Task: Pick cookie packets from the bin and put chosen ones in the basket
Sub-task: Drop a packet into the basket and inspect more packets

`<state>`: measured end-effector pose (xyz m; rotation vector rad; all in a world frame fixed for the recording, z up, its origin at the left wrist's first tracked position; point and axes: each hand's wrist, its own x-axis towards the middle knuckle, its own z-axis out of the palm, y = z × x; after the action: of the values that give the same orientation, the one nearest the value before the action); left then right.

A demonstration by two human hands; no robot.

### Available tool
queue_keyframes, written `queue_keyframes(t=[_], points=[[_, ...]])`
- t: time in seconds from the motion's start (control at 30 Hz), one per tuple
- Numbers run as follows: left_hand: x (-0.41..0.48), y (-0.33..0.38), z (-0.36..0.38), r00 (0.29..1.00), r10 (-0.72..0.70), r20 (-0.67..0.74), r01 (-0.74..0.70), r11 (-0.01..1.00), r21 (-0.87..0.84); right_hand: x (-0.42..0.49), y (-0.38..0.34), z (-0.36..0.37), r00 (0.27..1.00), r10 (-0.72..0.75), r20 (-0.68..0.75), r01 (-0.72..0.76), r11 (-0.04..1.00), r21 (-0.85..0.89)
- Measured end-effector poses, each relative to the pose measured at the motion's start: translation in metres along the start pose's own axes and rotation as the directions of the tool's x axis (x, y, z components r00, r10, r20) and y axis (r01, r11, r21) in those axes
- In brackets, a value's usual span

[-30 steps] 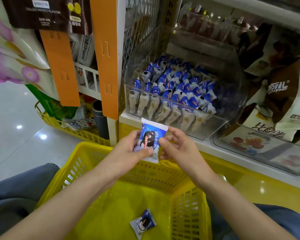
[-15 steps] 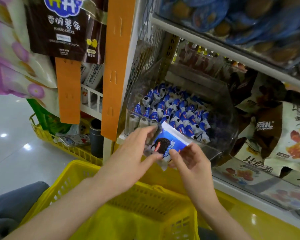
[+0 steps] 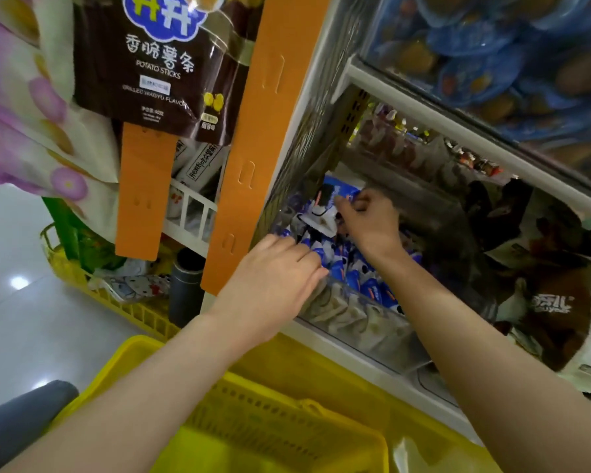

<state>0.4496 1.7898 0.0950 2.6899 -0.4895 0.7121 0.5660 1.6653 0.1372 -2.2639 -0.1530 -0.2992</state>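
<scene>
A clear plastic bin [image 3: 362, 331] on the shelf holds several blue-and-white cookie packets [image 3: 362, 278]. My right hand [image 3: 369, 223] is inside the bin and pinches one blue-and-white cookie packet [image 3: 325, 206] above the pile at the bin's far left. My left hand [image 3: 273, 278] reaches over the bin's front wall, fingers stretched flat onto the packets, holding nothing. The yellow basket [image 3: 270, 418] sits below both forearms at the bottom of the view; its inside is mostly out of view.
An orange shelf post [image 3: 249, 145] stands just left of the bin. Hanging snack bags [image 3: 157, 63] are at upper left. A second yellow basket [image 3: 116, 302] sits on the floor at left. Brown-and-white snack bags [image 3: 553, 302] lie right of the bin, a shelf above.
Both hands have moved up from above the basket into the bin. The packet both hands held is now pinched by the right hand alone; the left hand let go and lies on the pile.
</scene>
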Motion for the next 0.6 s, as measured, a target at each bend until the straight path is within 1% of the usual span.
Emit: queue_keyframes(t=[0.17,0.27,0.33,0.4,0.5,0.6], points=[[0.000,-0.002,0.006,0.998,0.006,-0.055,-0.008,0.999,-0.037,0.007,0.008,-0.002,0.999,0.003,0.050,0.009,0.973,-0.232],[-0.001,-0.001,0.007,0.997,0.007,-0.075,-0.010,0.999,-0.042,0.009,0.004,-0.013,0.996,-0.010,0.093,0.045,0.924,-0.379],[-0.001,-0.001,0.007,0.997,0.004,-0.076,-0.008,0.999,-0.049,0.011,-0.002,-0.018,0.991,0.025,0.131,0.035,0.899,-0.436],[-0.001,-0.002,0.006,0.998,0.003,-0.064,-0.007,0.999,-0.054,0.013,-0.007,-0.021,0.987,0.069,0.144,-0.001,0.904,-0.427],[-0.002,-0.002,0.005,0.999,0.012,-0.049,-0.015,0.998,-0.063,0.014,-0.008,-0.022,0.989,0.077,0.123,-0.019,0.909,-0.416],[-0.002,-0.001,0.006,0.997,0.012,-0.070,-0.016,0.998,-0.054,0.015,-0.006,-0.013,0.984,0.117,0.131,-0.052,0.907,-0.419]])
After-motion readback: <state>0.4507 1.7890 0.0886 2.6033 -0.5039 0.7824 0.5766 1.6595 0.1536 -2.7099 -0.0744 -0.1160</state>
